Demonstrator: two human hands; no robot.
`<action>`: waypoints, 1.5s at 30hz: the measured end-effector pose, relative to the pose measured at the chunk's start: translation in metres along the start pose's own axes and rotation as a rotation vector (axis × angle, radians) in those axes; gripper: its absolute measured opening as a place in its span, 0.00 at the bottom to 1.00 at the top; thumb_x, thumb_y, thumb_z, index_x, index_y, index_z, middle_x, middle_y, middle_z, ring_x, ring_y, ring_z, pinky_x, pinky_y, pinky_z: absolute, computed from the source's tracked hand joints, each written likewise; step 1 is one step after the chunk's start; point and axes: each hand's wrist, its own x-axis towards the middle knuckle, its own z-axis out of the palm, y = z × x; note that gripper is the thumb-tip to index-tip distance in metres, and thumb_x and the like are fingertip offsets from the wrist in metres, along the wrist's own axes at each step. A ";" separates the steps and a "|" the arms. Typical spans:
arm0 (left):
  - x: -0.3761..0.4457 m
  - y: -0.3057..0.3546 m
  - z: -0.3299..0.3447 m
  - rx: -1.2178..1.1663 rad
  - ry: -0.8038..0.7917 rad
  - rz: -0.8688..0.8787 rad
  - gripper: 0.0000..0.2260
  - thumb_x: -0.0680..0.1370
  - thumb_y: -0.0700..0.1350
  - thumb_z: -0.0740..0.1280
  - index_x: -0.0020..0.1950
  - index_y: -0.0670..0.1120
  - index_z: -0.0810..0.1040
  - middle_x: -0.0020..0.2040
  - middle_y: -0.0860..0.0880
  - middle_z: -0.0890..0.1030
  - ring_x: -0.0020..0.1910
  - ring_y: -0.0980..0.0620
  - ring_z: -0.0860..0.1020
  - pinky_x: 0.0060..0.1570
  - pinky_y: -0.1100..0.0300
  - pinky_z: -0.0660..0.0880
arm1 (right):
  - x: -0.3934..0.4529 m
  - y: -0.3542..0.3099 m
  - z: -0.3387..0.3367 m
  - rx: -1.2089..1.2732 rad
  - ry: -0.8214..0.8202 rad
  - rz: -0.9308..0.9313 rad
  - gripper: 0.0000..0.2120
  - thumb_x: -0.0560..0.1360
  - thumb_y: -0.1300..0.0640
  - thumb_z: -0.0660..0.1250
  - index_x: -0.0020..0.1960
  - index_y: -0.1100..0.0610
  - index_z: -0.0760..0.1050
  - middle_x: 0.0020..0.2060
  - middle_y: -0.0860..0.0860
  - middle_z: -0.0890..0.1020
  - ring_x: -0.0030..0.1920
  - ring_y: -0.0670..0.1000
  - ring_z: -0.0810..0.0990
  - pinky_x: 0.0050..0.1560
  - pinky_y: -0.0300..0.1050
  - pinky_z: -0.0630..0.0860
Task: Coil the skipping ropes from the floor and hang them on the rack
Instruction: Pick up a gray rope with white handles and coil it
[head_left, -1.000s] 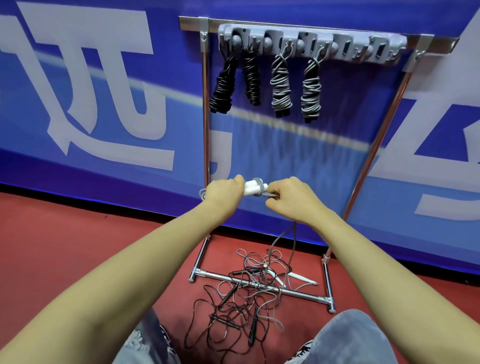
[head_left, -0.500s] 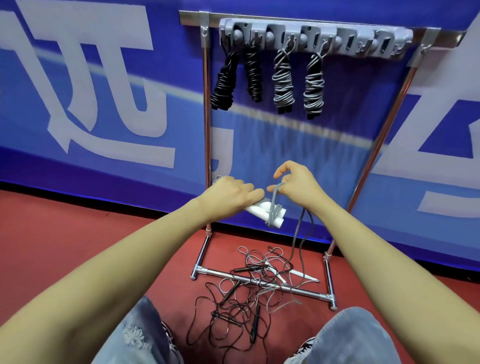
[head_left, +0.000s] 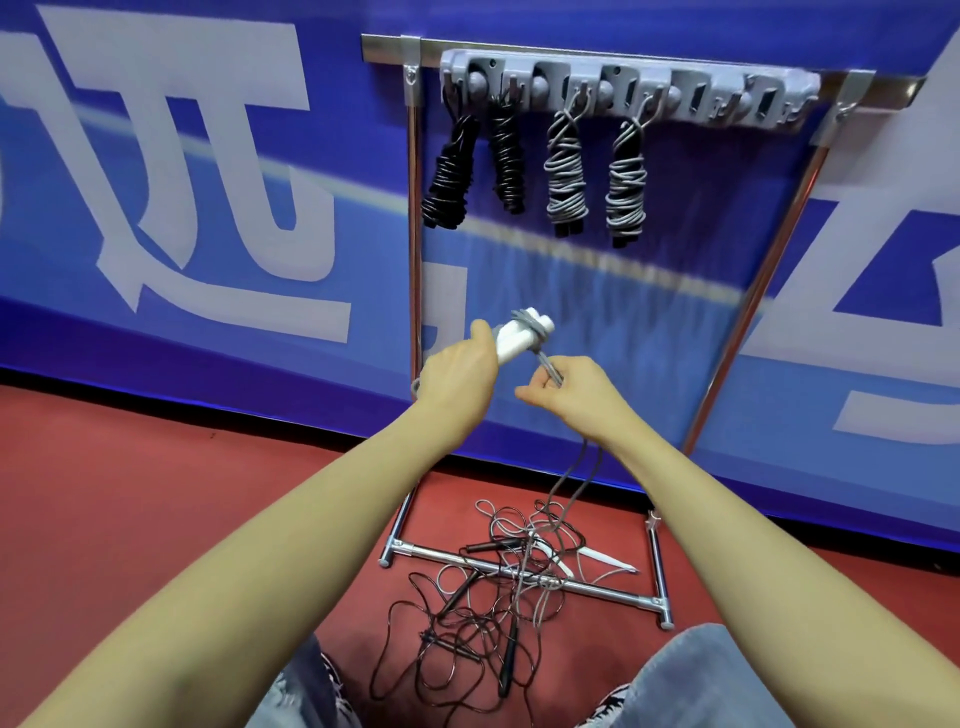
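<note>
My left hand (head_left: 460, 371) grips two white rope handles (head_left: 522, 332) side by side, tips tilted up to the right. A grey cord (head_left: 582, 475) is looped around them. My right hand (head_left: 569, 397) pinches that cord just below the handles, and the rest trails down to a tangle of black and grey ropes (head_left: 483, 597) on the red floor. On the grey hook rack (head_left: 628, 96) hang two coiled black ropes (head_left: 452, 174) and two coiled grey ropes (head_left: 566, 171).
The rack's chrome frame has uprights (head_left: 414, 218) left and right and a base bar (head_left: 524, 571) that the floor tangle lies across. Free hooks (head_left: 727, 101) sit at the rack's right end. A blue banner wall (head_left: 156, 182) stands behind. My knees in jeans (head_left: 691, 680) are at the bottom edge.
The handles swung from pointing down-right to pointing up-right in my left hand. My right hand moved the cord around them and came down below the handles.
</note>
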 end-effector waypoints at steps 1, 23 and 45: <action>0.000 -0.001 0.003 -0.004 -0.019 -0.018 0.11 0.76 0.32 0.59 0.56 0.40 0.65 0.43 0.44 0.78 0.36 0.43 0.74 0.33 0.52 0.67 | 0.000 -0.001 -0.001 -0.035 -0.009 -0.003 0.12 0.71 0.59 0.71 0.32 0.55 0.70 0.25 0.48 0.71 0.26 0.45 0.67 0.28 0.34 0.64; -0.012 -0.037 0.019 0.346 0.093 0.839 0.14 0.66 0.33 0.50 0.39 0.43 0.73 0.25 0.47 0.72 0.19 0.47 0.72 0.25 0.63 0.56 | 0.017 0.000 -0.003 -0.054 0.176 0.024 0.09 0.69 0.62 0.73 0.41 0.54 0.74 0.23 0.47 0.69 0.24 0.45 0.67 0.29 0.41 0.70; -0.009 0.007 0.007 -0.118 -0.074 -0.083 0.08 0.79 0.38 0.59 0.58 0.39 0.65 0.51 0.41 0.79 0.47 0.39 0.79 0.37 0.53 0.67 | -0.005 0.004 0.007 -0.016 -0.047 0.026 0.09 0.74 0.61 0.63 0.40 0.67 0.76 0.27 0.54 0.69 0.28 0.51 0.63 0.30 0.42 0.62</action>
